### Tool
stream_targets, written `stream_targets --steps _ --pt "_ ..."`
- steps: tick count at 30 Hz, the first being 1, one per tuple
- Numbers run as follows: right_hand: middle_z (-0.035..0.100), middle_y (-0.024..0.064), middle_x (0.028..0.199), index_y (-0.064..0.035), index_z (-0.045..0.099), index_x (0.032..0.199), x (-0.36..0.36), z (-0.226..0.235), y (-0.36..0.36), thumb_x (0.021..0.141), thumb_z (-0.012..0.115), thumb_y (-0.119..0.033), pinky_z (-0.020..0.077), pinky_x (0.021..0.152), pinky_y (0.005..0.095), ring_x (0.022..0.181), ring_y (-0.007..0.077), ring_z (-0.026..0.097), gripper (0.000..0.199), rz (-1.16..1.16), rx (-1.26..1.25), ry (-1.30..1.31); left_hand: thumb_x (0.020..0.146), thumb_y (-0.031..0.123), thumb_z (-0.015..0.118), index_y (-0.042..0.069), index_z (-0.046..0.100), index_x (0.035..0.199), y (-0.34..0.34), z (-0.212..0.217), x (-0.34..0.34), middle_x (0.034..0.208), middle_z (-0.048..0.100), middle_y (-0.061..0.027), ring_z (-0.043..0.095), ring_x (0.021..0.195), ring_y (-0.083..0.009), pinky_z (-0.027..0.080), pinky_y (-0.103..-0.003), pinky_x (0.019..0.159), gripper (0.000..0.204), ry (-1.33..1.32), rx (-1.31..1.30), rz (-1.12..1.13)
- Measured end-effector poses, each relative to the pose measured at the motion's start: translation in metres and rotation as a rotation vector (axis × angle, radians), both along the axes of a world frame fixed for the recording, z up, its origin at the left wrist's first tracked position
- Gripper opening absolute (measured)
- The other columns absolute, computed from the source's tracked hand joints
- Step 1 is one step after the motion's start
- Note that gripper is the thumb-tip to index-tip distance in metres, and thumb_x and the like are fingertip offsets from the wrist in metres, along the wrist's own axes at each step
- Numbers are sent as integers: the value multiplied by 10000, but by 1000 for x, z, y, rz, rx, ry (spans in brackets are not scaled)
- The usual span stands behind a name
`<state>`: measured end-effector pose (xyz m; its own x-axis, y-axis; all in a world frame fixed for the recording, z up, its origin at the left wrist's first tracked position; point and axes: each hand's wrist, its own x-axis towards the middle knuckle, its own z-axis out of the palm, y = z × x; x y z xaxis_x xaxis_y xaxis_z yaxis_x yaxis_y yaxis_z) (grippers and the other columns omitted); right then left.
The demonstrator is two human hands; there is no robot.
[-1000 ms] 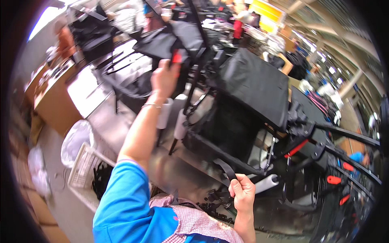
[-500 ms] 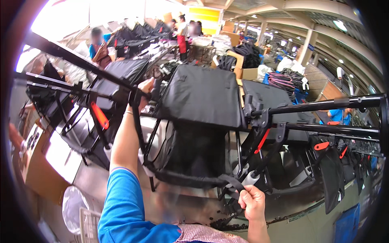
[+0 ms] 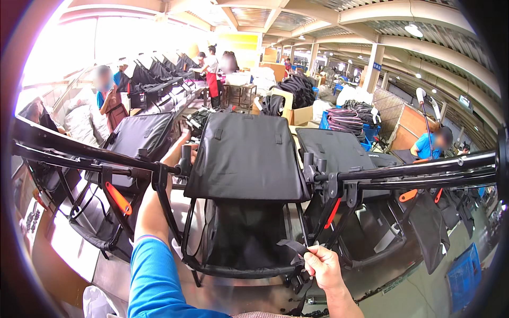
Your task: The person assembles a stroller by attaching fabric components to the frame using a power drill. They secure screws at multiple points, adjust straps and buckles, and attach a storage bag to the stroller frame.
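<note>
A black folding frame with a black fabric seat back [image 3: 246, 156] stands upright in front of me. My left hand [image 3: 183, 139] reaches up behind its top left corner, next to a short black post [image 3: 186, 155]; its fingers close on the frame there and are partly hidden. My right hand [image 3: 321, 265] is low at the front right and pinches the end of a black strap [image 3: 289, 246] that comes off the frame's lower bar [image 3: 238, 271]. Long black tubes run out left [image 3: 79, 155] and right [image 3: 424, 170] from the frame.
Red-orange levers [image 3: 117, 198] [image 3: 333, 212] hang under the tubes. More black frames lie left and right on the bench. Other people stand at the back left [image 3: 106, 100], back centre [image 3: 212, 69] and right [image 3: 432, 144]. Cardboard boxes [image 3: 298, 113] and a blue crate [image 3: 464, 275] stand around.
The frame has swung from tilted to upright and square before me. My left hand stayed on its top; my right hand kept hold of the strap low down.
</note>
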<state>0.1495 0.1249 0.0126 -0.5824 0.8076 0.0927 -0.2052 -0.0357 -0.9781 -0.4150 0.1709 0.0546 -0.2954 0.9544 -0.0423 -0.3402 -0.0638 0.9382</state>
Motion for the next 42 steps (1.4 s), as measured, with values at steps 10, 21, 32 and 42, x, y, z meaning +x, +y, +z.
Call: stream_targets --steps 10,21,32,42 --pt "513 -22 589 -4 641 922 -31 32 3 949 585 -99 332 472 197 483 44 424 113 -19 76 -13 945 281 626 34 608 1056 6 94 16 888 608 -28 578 753 -130 498 -299 686 272 453 26 104" --pt "519 -39 653 9 645 961 33 27 -27 960 595 -137 362 493 200 541 31 452 154 -208 -33 3 933 356 594 95 604 924 27 52 -4 761 645 -41 579 582 -141 452 -265 505 261 108 -135 -141" --pt "539 -34 626 -7 652 952 -85 97 31 937 629 -157 352 465 211 496 39 453 153 -503 228 101 937 307 621 50 574 1249 -13 151 98 1124 643 -35 609 956 -123 475 -256 802 407 645 202 204" --pt "649 80 640 -34 673 816 -226 160 74 822 714 -121 491 551 322 553 204 616 96 -842 1097 96 756 81 735 -42 640 1059 -78 181 132 955 686 -54 616 828 -96 503 -258 765 340 1027 360 272"
